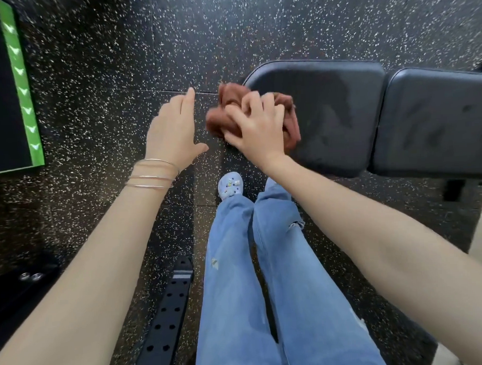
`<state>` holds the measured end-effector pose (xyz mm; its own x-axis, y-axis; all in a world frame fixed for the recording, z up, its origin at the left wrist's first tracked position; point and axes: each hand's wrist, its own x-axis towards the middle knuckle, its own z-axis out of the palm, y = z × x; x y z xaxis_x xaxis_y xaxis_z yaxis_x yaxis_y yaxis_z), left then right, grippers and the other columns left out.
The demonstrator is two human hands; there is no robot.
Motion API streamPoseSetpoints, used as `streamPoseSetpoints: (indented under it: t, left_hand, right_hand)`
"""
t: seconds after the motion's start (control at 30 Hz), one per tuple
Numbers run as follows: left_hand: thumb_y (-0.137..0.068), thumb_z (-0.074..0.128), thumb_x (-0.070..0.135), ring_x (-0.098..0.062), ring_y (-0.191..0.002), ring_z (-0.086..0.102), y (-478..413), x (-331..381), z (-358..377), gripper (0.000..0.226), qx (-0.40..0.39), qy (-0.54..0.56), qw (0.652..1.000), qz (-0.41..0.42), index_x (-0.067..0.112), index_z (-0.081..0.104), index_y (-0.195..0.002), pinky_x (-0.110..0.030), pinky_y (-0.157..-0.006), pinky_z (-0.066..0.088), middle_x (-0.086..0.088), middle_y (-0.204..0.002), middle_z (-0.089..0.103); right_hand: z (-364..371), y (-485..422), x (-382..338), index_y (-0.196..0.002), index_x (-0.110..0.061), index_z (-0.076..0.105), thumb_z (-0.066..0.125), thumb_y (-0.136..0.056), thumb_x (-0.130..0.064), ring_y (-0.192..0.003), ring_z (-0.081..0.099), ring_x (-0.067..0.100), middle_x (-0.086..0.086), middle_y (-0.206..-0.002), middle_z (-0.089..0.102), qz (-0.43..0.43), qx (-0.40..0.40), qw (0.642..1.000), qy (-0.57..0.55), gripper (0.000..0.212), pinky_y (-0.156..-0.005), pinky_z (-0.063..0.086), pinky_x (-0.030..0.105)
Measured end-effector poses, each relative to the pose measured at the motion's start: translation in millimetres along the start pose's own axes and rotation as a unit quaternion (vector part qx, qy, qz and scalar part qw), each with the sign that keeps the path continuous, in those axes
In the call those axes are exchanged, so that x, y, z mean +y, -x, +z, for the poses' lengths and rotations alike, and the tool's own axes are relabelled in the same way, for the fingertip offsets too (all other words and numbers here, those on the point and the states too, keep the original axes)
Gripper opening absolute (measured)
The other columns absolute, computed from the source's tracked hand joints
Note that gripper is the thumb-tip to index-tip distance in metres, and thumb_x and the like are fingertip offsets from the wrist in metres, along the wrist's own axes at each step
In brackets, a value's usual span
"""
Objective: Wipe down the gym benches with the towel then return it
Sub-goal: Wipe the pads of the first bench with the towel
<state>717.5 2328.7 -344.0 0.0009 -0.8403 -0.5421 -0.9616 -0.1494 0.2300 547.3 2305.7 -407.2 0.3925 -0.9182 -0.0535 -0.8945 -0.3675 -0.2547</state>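
Gripping a bunched rust-brown towel [259,113], the person's right hand [255,130] presses it onto the black bench seat pad [338,108]'s near end; left hand [175,127] hovers beside, fingers straight, holding nothing.

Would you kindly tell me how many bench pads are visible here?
2. The first pad is centre-right, with the towel gripped by the right hand at its left end; the second pad sits just right of it, cut off by the frame. More may lie beyond view.
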Motion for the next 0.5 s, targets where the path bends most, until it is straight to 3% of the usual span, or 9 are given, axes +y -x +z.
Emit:
streamPoseSetpoints:
  t: [0.07, 0.13, 0.2, 0.27, 0.33, 0.37, 0.43, 0.5]
  left_hand:
    - [-0.075, 0.078, 0.026, -0.035, -0.13, 0.037, 0, 0, 0, 0.102, -0.007, 0.003, 1.0, 0.006, 0.005, 0.012, -0.15, -0.046, -0.105, 0.036, -0.016, -0.147, 0.033]
    - [-0.078, 0.075, 0.026, -0.034, -0.131, 0.036, -2, 2, 1, 0.097, -0.009, 0.006, 1.0, 0.015, 0.005, 0.013, -0.15, -0.045, -0.107, 0.034, -0.015, -0.147, 0.034]
    - [-0.082, 0.07, 0.025, -0.034, -0.131, 0.036, -6, 6, 4, 0.09, -0.008, 0.013, 0.999, 0.033, 0.005, 0.015, -0.15, -0.045, -0.109, 0.034, -0.015, -0.148, 0.033]
    - [-0.086, 0.065, 0.025, -0.033, -0.133, 0.035, -11, 12, 7, 0.083, -0.008, 0.021, 0.999, 0.048, 0.005, 0.016, -0.15, -0.044, -0.108, 0.034, -0.013, -0.149, 0.032]
    - [-0.09, 0.06, 0.027, -0.032, -0.135, 0.033, -17, 19, 10, 0.076, -0.007, 0.032, 0.998, 0.059, 0.006, 0.017, -0.149, -0.043, -0.109, 0.033, -0.012, -0.15, 0.031]
    - [-0.091, 0.057, 0.027, -0.031, -0.135, 0.032, -20, 23, 11, 0.073, -0.001, 0.039, 0.997, 0.063, 0.006, 0.017, -0.149, -0.043, -0.109, 0.033, -0.012, -0.15, 0.031]
    - [-0.094, 0.052, 0.026, -0.031, -0.136, 0.031, -28, 28, 12, 0.067, 0.015, 0.05, 0.996, 0.067, 0.006, 0.019, -0.149, -0.042, -0.11, 0.031, -0.012, -0.15, 0.031]
    - [-0.095, 0.049, 0.024, -0.031, -0.137, 0.03, -37, 32, 14, 0.064, 0.019, 0.064, 0.996, 0.061, 0.005, 0.02, -0.149, -0.041, -0.112, 0.028, -0.013, -0.15, 0.032]
  right_hand:
    - [0, 29, 18, -0.095, -0.026, 0.063, 0.062, -0.072, -0.044, -0.084, 0.039, 0.024, 0.007, -0.087, 0.056, -0.111, -0.002, 0.994, -0.005, 0.029, -0.062, 0.035, 0.037]
    - [-3, 47, 39, -0.099, -0.029, 0.063, 0.063, -0.074, -0.043, -0.083, 0.044, 0.026, 0.007, -0.087, 0.056, -0.144, -0.005, 0.989, -0.028, 0.029, -0.061, 0.038, 0.038]
    - [-7, 43, 54, -0.1, -0.028, 0.064, 0.064, -0.077, -0.043, -0.082, 0.048, 0.028, 0.007, -0.088, 0.056, -0.077, 0.004, 0.996, -0.054, 0.028, -0.062, 0.039, 0.038]
    - [-10, 12, 56, -0.102, -0.026, 0.066, 0.061, -0.08, -0.046, -0.088, 0.049, 0.03, 0.008, -0.096, 0.056, 0.101, 0.033, 0.991, -0.078, 0.03, -0.069, 0.036, 0.036]
    - [-16, -33, 52, -0.11, -0.029, 0.062, 0.055, -0.085, -0.051, -0.102, 0.045, 0.028, 0.006, -0.109, 0.053, 0.296, 0.062, 0.949, -0.088, 0.035, -0.076, 0.033, 0.035]
    - [-15, -53, 50, -0.113, -0.03, 0.06, 0.051, -0.087, -0.054, -0.108, 0.042, 0.027, 0.005, -0.115, 0.05, 0.354, 0.056, 0.93, -0.083, 0.037, -0.081, 0.034, 0.036]
    - [-12, -70, 44, -0.114, -0.03, 0.058, 0.046, -0.089, -0.056, -0.111, 0.04, 0.027, 0.004, -0.118, 0.048, 0.368, 0.035, 0.928, -0.053, 0.038, -0.083, 0.036, 0.038]
    - [-6, -47, 42, -0.108, -0.027, 0.062, 0.049, -0.086, -0.053, -0.098, 0.047, 0.028, 0.006, -0.106, 0.054, 0.286, 0.086, 0.954, -0.027, 0.036, -0.072, 0.036, 0.035]
